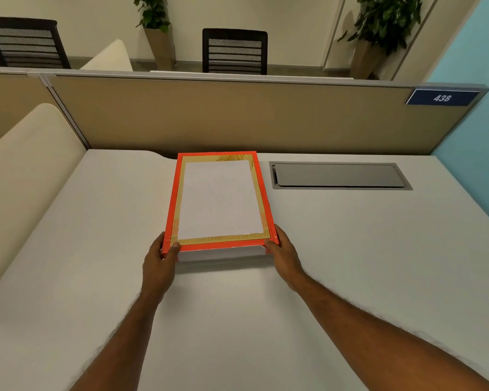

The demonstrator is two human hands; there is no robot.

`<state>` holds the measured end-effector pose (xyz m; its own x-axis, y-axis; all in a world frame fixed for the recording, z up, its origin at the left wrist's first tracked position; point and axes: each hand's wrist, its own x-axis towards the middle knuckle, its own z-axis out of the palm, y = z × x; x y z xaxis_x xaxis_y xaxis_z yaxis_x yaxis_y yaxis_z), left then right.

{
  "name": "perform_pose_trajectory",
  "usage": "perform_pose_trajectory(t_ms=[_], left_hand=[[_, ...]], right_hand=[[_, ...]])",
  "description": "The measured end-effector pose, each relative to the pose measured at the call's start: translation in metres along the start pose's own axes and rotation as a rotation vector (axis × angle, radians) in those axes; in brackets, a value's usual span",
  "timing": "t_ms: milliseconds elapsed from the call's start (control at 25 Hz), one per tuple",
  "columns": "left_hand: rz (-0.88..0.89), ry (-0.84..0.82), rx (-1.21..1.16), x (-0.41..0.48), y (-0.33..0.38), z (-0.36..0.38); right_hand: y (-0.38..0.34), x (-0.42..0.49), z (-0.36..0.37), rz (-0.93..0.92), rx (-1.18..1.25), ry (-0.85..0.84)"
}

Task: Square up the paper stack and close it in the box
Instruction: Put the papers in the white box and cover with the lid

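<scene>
A flat box with an orange-red lid [172, 198] lies on the white desk [350, 249], long side running away from me. The lid's top has a gold border and a white panel in the middle. Under the lid's near edge a white band [223, 253] shows; I cannot tell whether it is paper or the box base. My left hand [160, 263] grips the near left corner, thumb on top. At the near right corner my right hand [284, 256] holds the lid the same way. No loose paper is in view.
A grey cable hatch [339, 176] is set into the desk to the right of the box. A tan partition [237, 117] with a blue "438" plate [442, 97] closes the far edge. A cream curved divider [26, 165] stands on the left.
</scene>
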<state>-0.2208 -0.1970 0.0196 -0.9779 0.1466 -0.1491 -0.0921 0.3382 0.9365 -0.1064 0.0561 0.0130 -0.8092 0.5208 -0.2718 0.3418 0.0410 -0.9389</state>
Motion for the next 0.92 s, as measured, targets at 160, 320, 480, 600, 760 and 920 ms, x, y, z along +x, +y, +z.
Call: perform_pose_trajectory(t_ms=[160, 320, 480, 600, 760, 920], left_hand=[[0.010, 0.000, 0.073, 0.001, -0.009, 0.001], [0.022, -0.006, 0.114, 0.005, -0.020, 0.001], [-0.033, -0.039, 0.143, 0.036, -0.013, -0.003], [0.023, -0.069, 0.253, 0.071, -0.002, 0.000], [0.189, -0.164, 0.530, 0.111, 0.009, 0.017], [0.210, -0.207, 0.611, 0.158, 0.027, 0.028]], right_hand=[[0.007, -0.001, -0.005, 0.013, -0.071, -0.025], [0.009, 0.008, -0.014, 0.012, -0.215, -0.046], [-0.002, 0.041, -0.022, 0.006, -0.336, -0.001], [-0.027, 0.081, -0.016, -0.069, -0.438, -0.001], [-0.060, 0.143, -0.001, -0.159, -0.584, -0.097], [-0.082, 0.201, 0.011, -0.167, -0.750, -0.149]])
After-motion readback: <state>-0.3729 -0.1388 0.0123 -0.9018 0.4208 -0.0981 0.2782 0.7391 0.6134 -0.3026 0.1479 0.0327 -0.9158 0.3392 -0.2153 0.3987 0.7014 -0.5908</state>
